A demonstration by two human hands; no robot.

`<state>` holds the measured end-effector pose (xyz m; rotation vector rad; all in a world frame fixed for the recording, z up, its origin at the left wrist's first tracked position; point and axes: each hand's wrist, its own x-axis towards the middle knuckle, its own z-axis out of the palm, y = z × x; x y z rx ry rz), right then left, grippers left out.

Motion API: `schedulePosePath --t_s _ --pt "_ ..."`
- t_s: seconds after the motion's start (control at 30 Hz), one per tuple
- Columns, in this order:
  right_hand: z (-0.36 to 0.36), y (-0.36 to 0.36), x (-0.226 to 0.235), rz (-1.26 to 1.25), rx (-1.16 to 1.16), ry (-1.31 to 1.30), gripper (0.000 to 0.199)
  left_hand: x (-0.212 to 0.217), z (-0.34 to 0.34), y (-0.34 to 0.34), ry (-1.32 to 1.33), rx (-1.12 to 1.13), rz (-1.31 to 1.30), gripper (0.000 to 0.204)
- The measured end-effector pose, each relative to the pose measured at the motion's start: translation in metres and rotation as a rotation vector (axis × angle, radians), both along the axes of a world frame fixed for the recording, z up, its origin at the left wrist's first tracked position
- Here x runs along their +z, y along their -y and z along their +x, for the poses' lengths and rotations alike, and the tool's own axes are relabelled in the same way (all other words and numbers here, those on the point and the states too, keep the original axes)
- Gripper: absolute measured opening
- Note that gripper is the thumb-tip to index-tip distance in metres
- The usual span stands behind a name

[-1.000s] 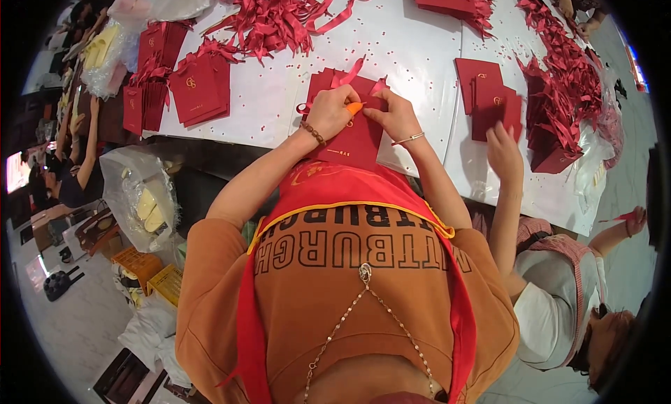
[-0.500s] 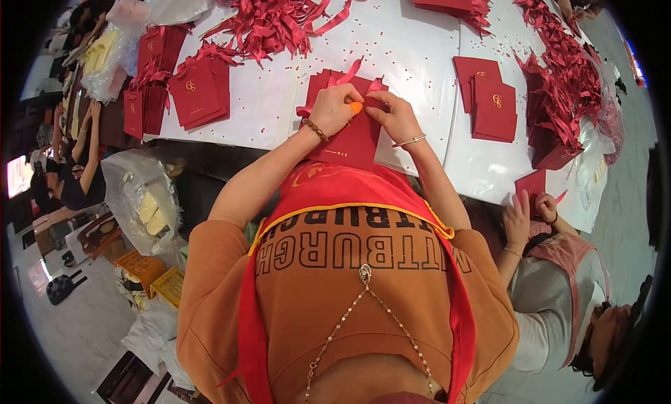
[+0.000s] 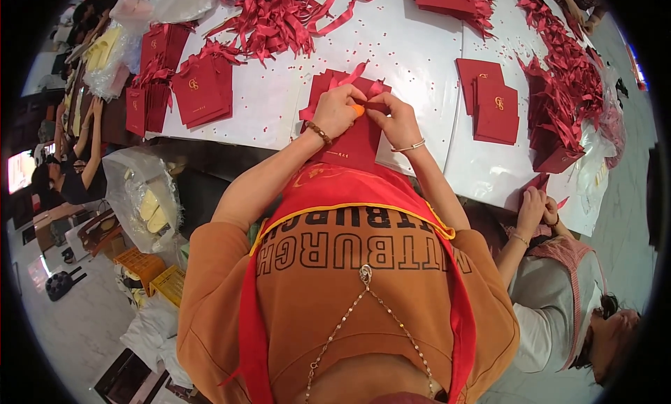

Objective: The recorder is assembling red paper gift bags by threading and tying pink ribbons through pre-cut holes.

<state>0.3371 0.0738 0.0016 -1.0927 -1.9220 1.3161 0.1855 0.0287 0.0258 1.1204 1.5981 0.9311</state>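
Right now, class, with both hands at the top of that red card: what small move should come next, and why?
Probably draw the ribbon snug. Both the left hand and right hand pinch at the top edge of the red card, and the ribbon's ends lie loose above them.

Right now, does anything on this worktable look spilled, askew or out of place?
Small red flecks are scattered over the white table, like punch-outs. Loose red ribbons lie in a tangled heap at the far edge. The card stacks sit fairly square; nothing looks damaged.

A packing workshop, by the look of it. Stacks of flat dark-red paper envelopes (image 3: 203,89) and heaps of red satin ribbons (image 3: 279,12) crowd the long white tabletop (image 3: 419,47). A co-worker (image 3: 559,299) sits alongside.
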Motion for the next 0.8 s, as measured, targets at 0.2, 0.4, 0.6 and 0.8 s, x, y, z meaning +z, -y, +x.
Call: schedulePosePath --t_s 0.2,0.4,0.6,0.8 --pt "0.001 0.002 0.012 0.060 0.069 0.222 0.020 -0.009 -0.001 0.004 0.022 0.011 -0.066 0.017" --pt "0.005 -0.005 0.015 0.020 0.139 0.108 0.021 -0.004 0.007 0.007 -0.427 -0.065 0.335 0.017" --pt "0.004 -0.001 0.012 0.074 0.135 0.086 0.018 0.006 -0.010 0.008 -0.050 -0.145 0.009 0.018" --pt "-0.003 0.004 0.025 0.283 0.174 0.075 0.013 0.038 -0.036 -0.014 -0.825 -0.409 0.210 0.027"
